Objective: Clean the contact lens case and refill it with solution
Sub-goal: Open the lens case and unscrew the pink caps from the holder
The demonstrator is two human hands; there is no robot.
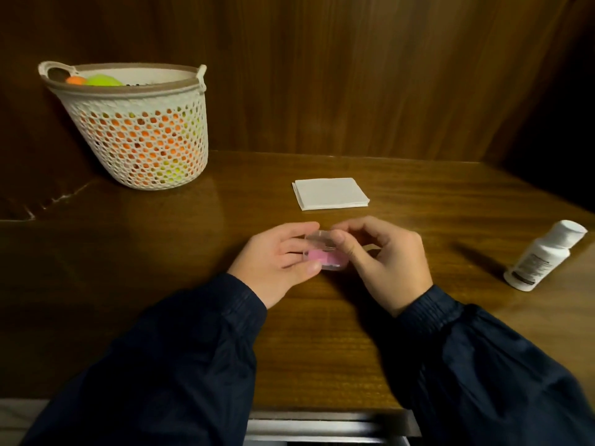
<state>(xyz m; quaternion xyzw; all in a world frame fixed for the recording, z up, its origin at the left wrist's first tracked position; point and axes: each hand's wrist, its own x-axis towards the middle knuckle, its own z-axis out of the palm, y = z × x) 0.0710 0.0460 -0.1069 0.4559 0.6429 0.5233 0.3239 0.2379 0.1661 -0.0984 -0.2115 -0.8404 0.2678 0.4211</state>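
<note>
We are gripping the contact lens case (325,251) with our left hand (277,262) at nine o'clock, our right hand (383,255) pinching its clear lid at three; we should be prying gently, keeping it level.

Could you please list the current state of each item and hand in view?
Contact lens case: held by both hands, above the table.
Left hand: grips the case.
Right hand: pinches the case.
Solution bottle: capped, upright.
Tissue stack: folded, untouched.
Basket: holds colourful items.
</note>
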